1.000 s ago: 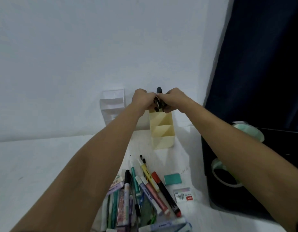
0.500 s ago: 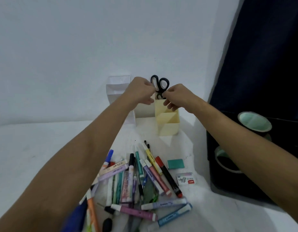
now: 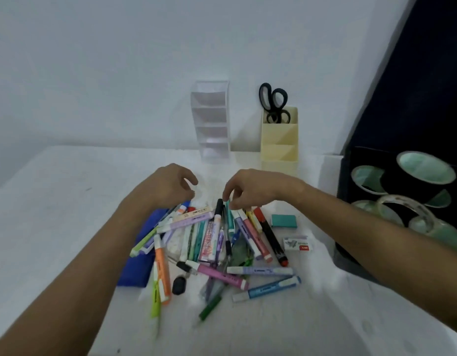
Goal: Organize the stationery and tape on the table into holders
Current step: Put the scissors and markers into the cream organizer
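Note:
Black-handled scissors (image 3: 273, 102) stand in the back compartment of the yellow holder (image 3: 279, 147) against the wall. A clear tiered holder (image 3: 212, 124) stands to its left. A pile of markers and pens (image 3: 217, 242) lies on the white table (image 3: 55, 206). My left hand (image 3: 168, 187) hovers over the pile's far left edge, fingers curled and apart, holding nothing. My right hand (image 3: 250, 188) hovers over the pile's far end, fingertips just above a black-capped marker (image 3: 218, 214) and teal pens, nothing gripped.
A blue pouch (image 3: 140, 263) lies under the pile's left side. A teal eraser (image 3: 284, 221) and a staples box (image 3: 298, 244) lie right of the pile. Several tape rolls (image 3: 425, 173) sit on a black stand (image 3: 350, 247) at the right edge.
Both hands let go of the scissors, which now stand in the yellow holder, and came back down toward me to the marker pile. The view tilted downward.

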